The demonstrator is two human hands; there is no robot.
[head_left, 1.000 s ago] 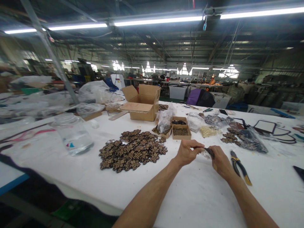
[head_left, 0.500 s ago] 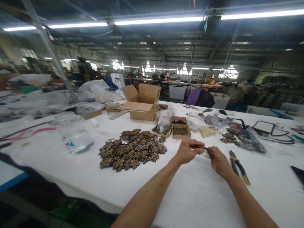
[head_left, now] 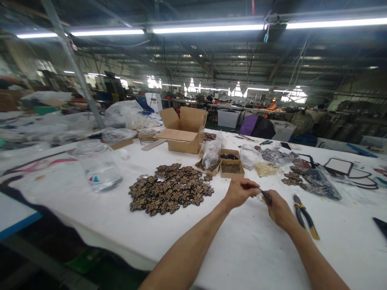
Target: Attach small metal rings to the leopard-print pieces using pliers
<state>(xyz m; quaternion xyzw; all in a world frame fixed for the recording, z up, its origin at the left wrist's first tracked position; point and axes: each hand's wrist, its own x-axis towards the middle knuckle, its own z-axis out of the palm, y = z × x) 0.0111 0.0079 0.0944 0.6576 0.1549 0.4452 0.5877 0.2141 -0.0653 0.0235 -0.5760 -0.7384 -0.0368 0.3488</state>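
Two hands, left hand (head_left: 240, 193) and right hand (head_left: 279, 211), pinch one thin dark piece (head_left: 266, 197) above the white desk (head_left: 254, 253).
Head view: flat and narrow, its long axis slants from upper left to lower right, between lobed, brown-spotted patches (head_left: 169, 190) and black-and-yellow-handled pliers (head_left: 298, 203).

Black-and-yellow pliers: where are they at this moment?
In the head view, the pliers lie on the white table toward the picture's right side, just to the right of the person's right hand.
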